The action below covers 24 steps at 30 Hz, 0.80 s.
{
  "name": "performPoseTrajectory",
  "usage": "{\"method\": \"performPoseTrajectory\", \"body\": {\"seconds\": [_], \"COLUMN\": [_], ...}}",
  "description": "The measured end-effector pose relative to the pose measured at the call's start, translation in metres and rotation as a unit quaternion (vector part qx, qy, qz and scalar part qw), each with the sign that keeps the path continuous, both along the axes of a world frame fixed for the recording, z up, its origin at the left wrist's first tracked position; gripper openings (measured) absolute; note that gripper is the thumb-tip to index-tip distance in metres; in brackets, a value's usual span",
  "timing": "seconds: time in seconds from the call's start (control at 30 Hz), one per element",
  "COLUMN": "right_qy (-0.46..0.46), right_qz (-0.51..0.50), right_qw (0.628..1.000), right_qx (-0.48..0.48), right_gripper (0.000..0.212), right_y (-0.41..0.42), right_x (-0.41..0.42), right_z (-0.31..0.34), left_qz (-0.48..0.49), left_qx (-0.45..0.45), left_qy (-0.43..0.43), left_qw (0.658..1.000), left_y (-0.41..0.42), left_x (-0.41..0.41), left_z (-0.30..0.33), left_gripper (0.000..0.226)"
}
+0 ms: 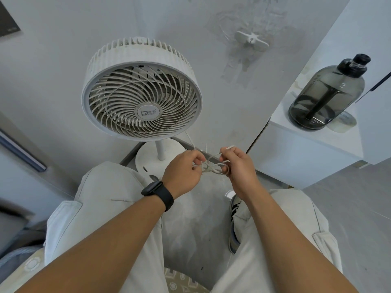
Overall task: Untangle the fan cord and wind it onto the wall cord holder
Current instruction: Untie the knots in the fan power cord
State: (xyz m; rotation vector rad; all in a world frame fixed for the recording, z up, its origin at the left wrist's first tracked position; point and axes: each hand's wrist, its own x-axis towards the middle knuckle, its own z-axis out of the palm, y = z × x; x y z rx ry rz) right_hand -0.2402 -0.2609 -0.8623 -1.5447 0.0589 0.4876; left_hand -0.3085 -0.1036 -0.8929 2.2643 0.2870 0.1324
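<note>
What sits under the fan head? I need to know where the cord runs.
Under the fan head: white pole, round base, thin cord pinched by both hands. Its plug is hidden.

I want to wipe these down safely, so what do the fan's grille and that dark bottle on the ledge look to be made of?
The round white fan grille looks like matte moulded plastic: thin curved ribs, dull and dusty, with no metallic gleam. The smoky grey see-through bottle looks like glossy tinted plastic, though glass can't be excluded; its black cap looks like plastic.

Scuffed pale wall (211, 85), grey floor (349, 204), white cabinet (306, 149); dark bottle (325, 96) atop
</note>
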Motion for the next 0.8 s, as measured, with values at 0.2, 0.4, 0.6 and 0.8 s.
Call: {"method": "performPoseTrajectory", "body": {"seconds": [0.2, 0.4, 0.6, 0.8], "right_qy": [-0.129, -0.174, -0.136, 0.026], "right_qz": [0.049, 0.099, 0.017, -0.113], "right_qw": [0.982, 0.975, 0.990, 0.981], "right_qx": [-0.126, -0.098, -0.008, 0.153], "right_gripper": [0.019, 0.032, 0.029, 0.018], "right_y": [-0.001, -0.005, -0.006, -0.007], "right_x": [-0.006, -0.010, -0.009, 0.004], "right_z": [0.007, 0.016, 0.019, 0.015], "left_qz": [0.006, -0.111, -0.055, 0.005], "left_qx": [0.110, 0.158, 0.159, 0.133], "left_qy": [-0.013, 0.041, 0.008, -0.088], "left_qw": [0.994, 0.980, 0.986, 0.987], "left_y": [0.006, -0.003, -0.002, -0.001], "left_x": [0.003, -0.001, 0.002, 0.001], "left_z": [0.004, -0.001, -0.001, 0.003], "left_gripper": [0.047, 0.056, 0.020, 0.005]}}
